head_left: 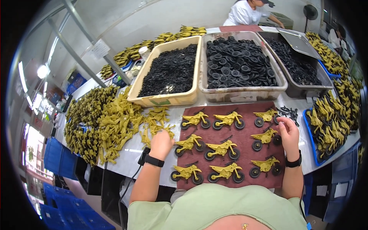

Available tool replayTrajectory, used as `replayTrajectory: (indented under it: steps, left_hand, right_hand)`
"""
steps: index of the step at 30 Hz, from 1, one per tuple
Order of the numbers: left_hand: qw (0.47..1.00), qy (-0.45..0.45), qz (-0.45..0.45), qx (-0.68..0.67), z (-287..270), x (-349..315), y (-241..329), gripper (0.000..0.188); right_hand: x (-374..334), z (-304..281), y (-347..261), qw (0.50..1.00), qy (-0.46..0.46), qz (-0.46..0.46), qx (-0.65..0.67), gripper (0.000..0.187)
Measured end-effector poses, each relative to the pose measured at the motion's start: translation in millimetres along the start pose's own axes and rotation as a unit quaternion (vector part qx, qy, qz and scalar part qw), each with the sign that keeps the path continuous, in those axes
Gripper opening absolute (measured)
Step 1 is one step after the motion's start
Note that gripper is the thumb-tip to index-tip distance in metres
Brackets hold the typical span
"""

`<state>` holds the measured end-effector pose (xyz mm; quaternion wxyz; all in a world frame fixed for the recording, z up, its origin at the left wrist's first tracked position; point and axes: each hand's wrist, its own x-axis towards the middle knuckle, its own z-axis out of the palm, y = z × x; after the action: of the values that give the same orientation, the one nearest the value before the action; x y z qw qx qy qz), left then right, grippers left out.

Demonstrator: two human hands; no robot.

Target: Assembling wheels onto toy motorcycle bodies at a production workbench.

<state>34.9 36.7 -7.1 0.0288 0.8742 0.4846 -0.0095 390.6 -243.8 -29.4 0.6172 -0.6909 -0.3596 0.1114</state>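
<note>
And here's the left hand (161,145), down at the edge of a loose batch of yellow plastic frames (155,119), fingers curled under, knuckles up! Across to the right hand (290,134), partly closed, thumb and forefinger brought in at a black wheel (275,119) on the upper right corner of the maroon mat (245,134). Fingertips are largely masked from this angle, so I can't tell whether either hand truly has hold of anything. Black bands (154,161) circle both wrists.

Between the hands, nine yellow toy motorbikes (228,119) with black wheels lie on the mat, three rows of three, that busy wheel belonging to the top right one. Just off the mat's upper right edge, a scatter of small black parts (288,112) on the white worktop (128,156).

Further left, it's a great heap of yellow pieces (92,122), darker with black toward the far left! Beyond the mat, three bins: a cream tub (165,100) of small black bits, a pale grey bin (245,93) heaped with wheels, a darker grey bin (306,91) of more black parts. Right side, a blue tray (313,147) piled with yellow-and-black bikes. And at the back, a co-worker in white (243,13), near a standing fan (310,12).
</note>
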Motion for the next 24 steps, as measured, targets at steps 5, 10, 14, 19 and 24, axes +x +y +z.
replayTrajectory:
  steps: [5, 10, 14, 19, 24]
  left_hand:
    - [0.999, -0.008, -0.031, -0.023, 5, 14, -6, 0.048]
    - [0.999, -0.031, -0.031, 0.006, -19, 14, -27, 0.041]
    - [0.989, 0.14, 0.035, -0.027, -57, 9, 9, 0.031]
    - [0.931, 0.135, 0.278, -0.193, -65, 19, 120, 0.032]
    - [0.869, 0.109, 0.407, -0.259, -34, 42, 229, 0.036]
  right_hand:
    - [1, -9, -10, 0.998, 0.041, -0.032, -0.034, 0.015]
    - [8, -20, -5, 0.994, 0.102, -0.044, -0.013, 0.017]
    - [11, -31, -2, 0.991, 0.122, -0.051, -0.019, 0.016]
    - [14, -31, -1, 0.989, 0.132, -0.051, -0.045, 0.015]
    - [11, -34, -4, 0.989, 0.133, -0.044, -0.049, 0.015]
